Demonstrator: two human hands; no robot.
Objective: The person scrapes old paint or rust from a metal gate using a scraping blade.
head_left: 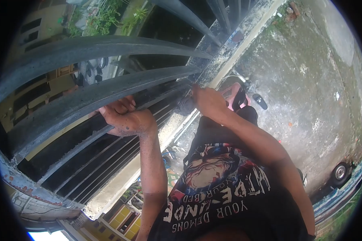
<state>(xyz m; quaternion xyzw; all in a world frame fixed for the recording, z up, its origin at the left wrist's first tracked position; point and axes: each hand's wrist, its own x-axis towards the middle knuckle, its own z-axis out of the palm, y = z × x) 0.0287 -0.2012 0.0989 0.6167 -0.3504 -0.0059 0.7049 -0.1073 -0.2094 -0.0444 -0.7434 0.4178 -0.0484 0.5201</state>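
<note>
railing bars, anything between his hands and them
Nothing visible. The left hand is already wrapped on a dark bar, and the right hand touches the bars' end by the concrete edge.

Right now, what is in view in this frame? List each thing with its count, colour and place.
railing bars: several, dark grey metal, curving across the upper left
concrete ledge: one, pale and weathered, running from top centre down to lower left
paved ground: one, grey and stained, far below on the right
motorbike: one, pinkish with dark parts, on the ground below near centre
car wheel: one, dark tyre with light hub, right edge
plants: a few, green, top left
T-shirt: one, black with printed lettering, lower centre
left hand: one, wrapped around a railing bar
right hand: one, at the bar ends by the ledge; grip unclear
</note>
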